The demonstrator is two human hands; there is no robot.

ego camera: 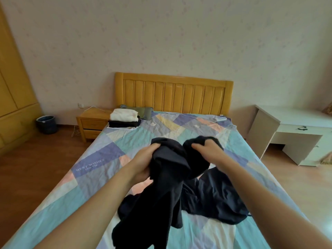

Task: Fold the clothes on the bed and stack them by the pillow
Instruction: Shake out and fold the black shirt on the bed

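Note:
A dark navy garment (pixel 172 191) hangs bunched above the middle of the bed (pixel 89 186), its lower part trailing on the patchwork sheet. My left hand (pixel 146 159) grips the garment's upper left part. My right hand (pixel 206 150) grips a bunched upper right part. At the bed's far left corner a stack of folded clothes (pixel 124 119), white on top of black, lies beside a green pillow (pixel 143 111).
A wooden headboard (pixel 174 94) closes the far end. A nightstand (pixel 93 123) and a dark bin (pixel 46 124) stand at left, a wardrobe (pixel 12 97) farther left. A white desk (pixel 294 133) is at right. A small white object (pixel 221 119) lies near the headboard.

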